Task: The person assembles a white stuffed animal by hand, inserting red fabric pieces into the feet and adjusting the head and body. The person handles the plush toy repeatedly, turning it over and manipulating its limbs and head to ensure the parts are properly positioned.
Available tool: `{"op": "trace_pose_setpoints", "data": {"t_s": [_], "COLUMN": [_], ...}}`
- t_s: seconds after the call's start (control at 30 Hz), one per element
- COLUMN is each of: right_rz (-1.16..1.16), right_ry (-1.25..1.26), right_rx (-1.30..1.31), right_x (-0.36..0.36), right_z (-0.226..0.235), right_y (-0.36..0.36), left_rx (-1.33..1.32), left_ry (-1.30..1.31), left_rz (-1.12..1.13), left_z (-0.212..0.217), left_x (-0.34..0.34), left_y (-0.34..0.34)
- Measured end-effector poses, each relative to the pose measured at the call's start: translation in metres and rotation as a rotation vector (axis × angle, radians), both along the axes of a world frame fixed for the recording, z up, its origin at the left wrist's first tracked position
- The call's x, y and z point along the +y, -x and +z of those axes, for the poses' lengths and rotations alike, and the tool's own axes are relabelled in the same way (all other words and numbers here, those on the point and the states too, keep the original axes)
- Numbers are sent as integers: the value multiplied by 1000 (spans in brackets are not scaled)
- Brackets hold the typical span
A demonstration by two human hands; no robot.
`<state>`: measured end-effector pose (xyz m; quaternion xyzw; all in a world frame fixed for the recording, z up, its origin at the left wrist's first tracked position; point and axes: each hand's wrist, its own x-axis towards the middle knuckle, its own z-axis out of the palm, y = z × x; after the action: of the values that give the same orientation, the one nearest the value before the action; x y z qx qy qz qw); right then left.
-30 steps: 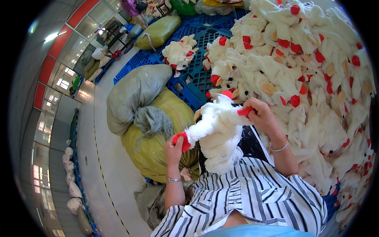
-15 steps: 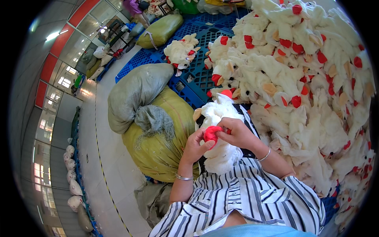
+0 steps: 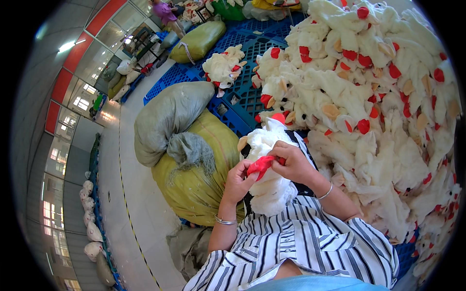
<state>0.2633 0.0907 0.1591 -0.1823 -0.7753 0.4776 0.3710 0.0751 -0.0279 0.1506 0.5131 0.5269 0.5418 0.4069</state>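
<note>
A white plush toy skin [image 3: 273, 194] with red and tan fabric parts lies across my lap. Over it, my left hand [image 3: 238, 181] pinches the left end of a red fabric piece [image 3: 260, 166], thumb on top. My right hand [image 3: 294, 162] grips the same piece at its other end, with a bit of red showing between the fingers. The red piece looks bunched and slightly twisted between both hands. Whether it is joined to the plush skin is hidden by my fingers. Something black lies beneath the skin.
A large heap of cream plush skins [image 3: 359, 97] rises on my right. Stuffed grey [image 3: 170, 116] and yellow-green sacks [image 3: 194, 179] stand close on my left. Blue pallets [image 3: 242, 72] carry a smaller plush pile [image 3: 223, 66]. A person in purple [image 3: 165, 13] is far off.
The red fabric piece, curled before, is now drawn out straighter between my hands. My left fingers have shifted slightly on it. More of the distant person shows.
</note>
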Motion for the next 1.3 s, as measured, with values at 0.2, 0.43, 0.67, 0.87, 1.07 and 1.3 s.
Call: {"op": "trace_pose_setpoints", "data": {"t_s": [0.2,0.43,0.67,0.87,1.07,1.3], "right_rz": [42,61,28,156,14,-18], "right_ry": [-55,-181,-98,114,261,121], "right_rx": [-44,-78,-235,-176,-160,-220], "right_x": [-3,9,21,-1,-15,-12], "right_z": [11,-4,23,14,-9,-15], "right_y": [-3,-8,-23,-4,2,-1], "left_rx": [47,303,80,63,31,-21], "left_ry": [130,316,192,79,112,206], "left_rz": [-27,-227,51,206,20,-14], "left_z": [-5,21,2,1,-4,-8], "left_x": [-1,0,-2,20,13,8], "left_y": [-1,-11,-2,-9,-28,-13]}}
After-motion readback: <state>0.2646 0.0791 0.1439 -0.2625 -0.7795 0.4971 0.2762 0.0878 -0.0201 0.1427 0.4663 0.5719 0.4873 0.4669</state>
